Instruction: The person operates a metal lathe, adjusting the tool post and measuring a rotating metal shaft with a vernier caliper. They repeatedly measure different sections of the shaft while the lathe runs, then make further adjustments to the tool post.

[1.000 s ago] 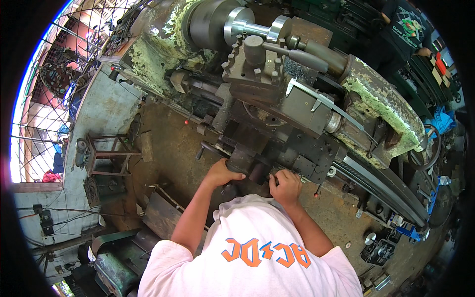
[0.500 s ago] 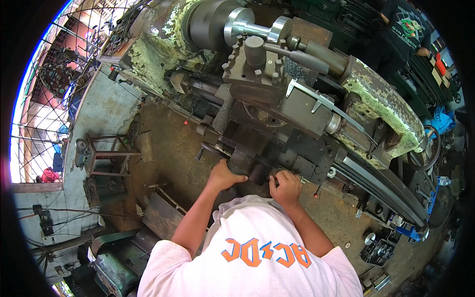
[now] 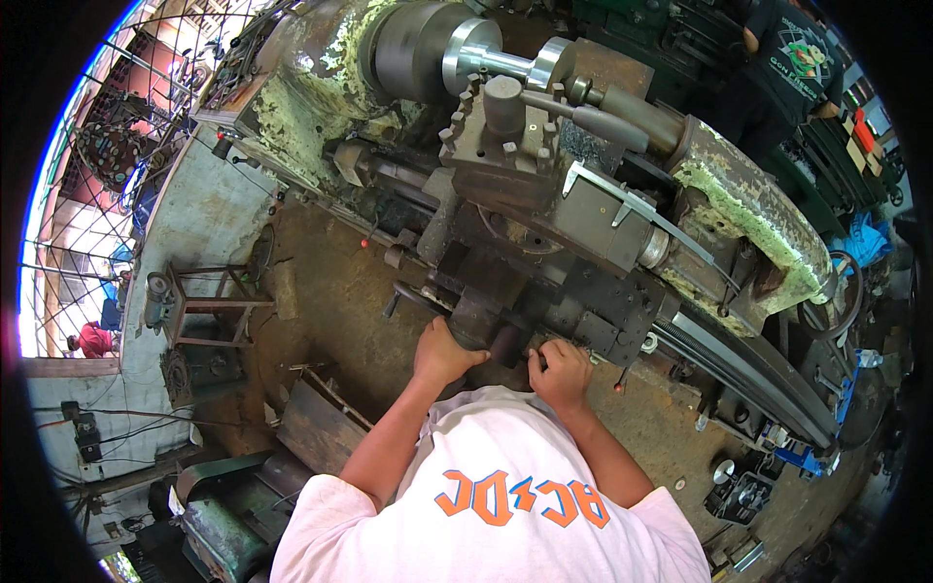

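Nearest, the left hand [image 3: 449,356] curves against the near end of the cross-slide [image 3: 476,313], left of a dark cylindrical hub [image 3: 506,346]; the right hand [image 3: 562,372] curls right of it. Whether either grips a handle, I cannot tell. Farther, a caliper [image 3: 637,202] lies right of the tool post [image 3: 504,136]. Farthest, the bright metal workpiece [image 3: 507,64] sits between chuck [image 3: 413,51] and tailstock [image 3: 743,189]; its slim middle looks already turned, but what remains is unclear.

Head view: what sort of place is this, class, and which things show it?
Probably a machine workshop: there is a large lathe, a shiny metal part mounted in it, and a caliper lying on it.
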Motion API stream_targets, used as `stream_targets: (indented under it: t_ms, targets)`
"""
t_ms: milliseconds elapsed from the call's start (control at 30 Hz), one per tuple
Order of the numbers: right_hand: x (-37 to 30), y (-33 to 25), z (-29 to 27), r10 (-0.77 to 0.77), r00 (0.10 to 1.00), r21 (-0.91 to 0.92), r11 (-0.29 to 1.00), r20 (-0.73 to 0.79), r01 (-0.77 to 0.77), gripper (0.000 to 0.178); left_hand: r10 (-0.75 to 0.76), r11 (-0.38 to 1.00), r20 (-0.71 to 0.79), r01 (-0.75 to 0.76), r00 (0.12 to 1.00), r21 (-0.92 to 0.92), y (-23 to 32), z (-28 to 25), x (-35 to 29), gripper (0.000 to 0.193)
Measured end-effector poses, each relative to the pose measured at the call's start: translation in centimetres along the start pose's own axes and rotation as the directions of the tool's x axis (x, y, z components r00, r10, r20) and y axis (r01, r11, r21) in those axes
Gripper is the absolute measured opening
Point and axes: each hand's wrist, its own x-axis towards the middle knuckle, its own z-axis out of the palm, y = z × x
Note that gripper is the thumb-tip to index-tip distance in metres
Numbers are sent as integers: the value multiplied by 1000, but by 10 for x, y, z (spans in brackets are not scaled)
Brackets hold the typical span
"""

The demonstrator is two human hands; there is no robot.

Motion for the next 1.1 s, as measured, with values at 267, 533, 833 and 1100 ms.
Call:
stream_targets:
  t_ms: [267,533,833,1100]
  targets:
    - [0,-1,0,0,1000,-6,1000,-9,0,19,37,960,-45,-49,998,-276,-28,14,7,97]
    - [0,-3,2,18,998,29,999,-53,-17,18,-58,712,269,228,962,-664,-120,-22,37,77]
    - [0,-3,1,14,1000,-34,999,-8,-15,15,260,771,550,172,794,-613,-94,-5,58,84]
    - [0,-5,2,34,998,-15,999,-48,-35,19,314,740,599,205,737,-641,-93,0,67,83]
